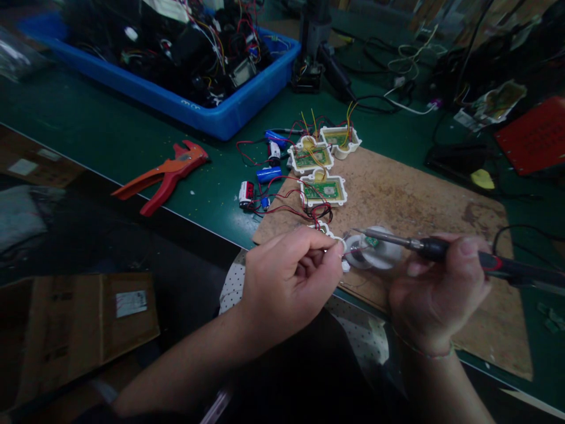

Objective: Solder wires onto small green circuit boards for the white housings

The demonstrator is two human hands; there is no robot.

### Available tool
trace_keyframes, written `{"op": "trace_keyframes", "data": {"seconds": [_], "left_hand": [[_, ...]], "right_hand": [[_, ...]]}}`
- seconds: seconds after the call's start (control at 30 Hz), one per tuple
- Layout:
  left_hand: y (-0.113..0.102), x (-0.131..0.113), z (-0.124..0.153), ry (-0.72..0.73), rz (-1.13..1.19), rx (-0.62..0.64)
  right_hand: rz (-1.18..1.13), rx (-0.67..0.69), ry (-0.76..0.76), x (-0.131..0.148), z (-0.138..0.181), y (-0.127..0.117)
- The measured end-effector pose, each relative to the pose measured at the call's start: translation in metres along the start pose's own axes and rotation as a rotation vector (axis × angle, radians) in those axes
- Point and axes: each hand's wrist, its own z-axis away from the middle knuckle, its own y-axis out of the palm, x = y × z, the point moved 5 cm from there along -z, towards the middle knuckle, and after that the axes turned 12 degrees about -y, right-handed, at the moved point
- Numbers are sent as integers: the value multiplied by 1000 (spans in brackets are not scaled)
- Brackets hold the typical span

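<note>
My right hand is closed round a soldering iron, whose metal tip points left above a whitish round spool-like piece. On that piece sits a small green circuit board. With thumb and forefinger, my left hand pinches a thin reddish wire that runs toward the small board. Partly hidden behind the left fingers is a white housing. Just beyond it stand white housings with green boards inside: a near one, a middle one and a far one.
Brown board lies on the green table. Blue batteries and a white-red battery trail wires at its left. Orange-red cutters lie further left. A blue bin of wired parts stands behind; a red box is at right.
</note>
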Motion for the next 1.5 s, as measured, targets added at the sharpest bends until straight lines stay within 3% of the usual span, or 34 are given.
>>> {"op": "trace_keyframes", "data": {"seconds": [1.5], "left_hand": [[-4,-3,1,41,11,-46]], "right_hand": [[1,17,2,0,1,1]]}}
